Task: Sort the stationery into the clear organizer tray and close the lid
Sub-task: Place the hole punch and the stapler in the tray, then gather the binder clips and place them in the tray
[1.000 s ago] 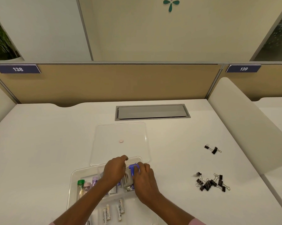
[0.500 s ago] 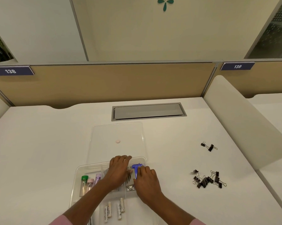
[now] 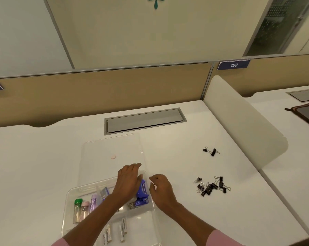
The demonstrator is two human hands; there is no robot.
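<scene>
The clear organizer tray sits at the near edge of the white desk, with its clear lid lying flat just behind it. Inside are small capped tubes, white labelled sticks and a blue stapler in the right compartment. My left hand rests flat over the tray's back middle, touching the stapler's left side, holding nothing. My right hand hovers just right of the stapler, fingers loosely curled and apart, empty. A pile of black binder clips lies to the right.
Two more binder clips lie further back right. A grey cable hatch is set into the desk behind the lid. A white curved divider bounds the desk on the right. A small pink disc shows at the lid.
My right hand let go of the blue stapler and drew away to the right; the stapler now lies in the tray. My left hand stayed over the tray. The view turned right.
</scene>
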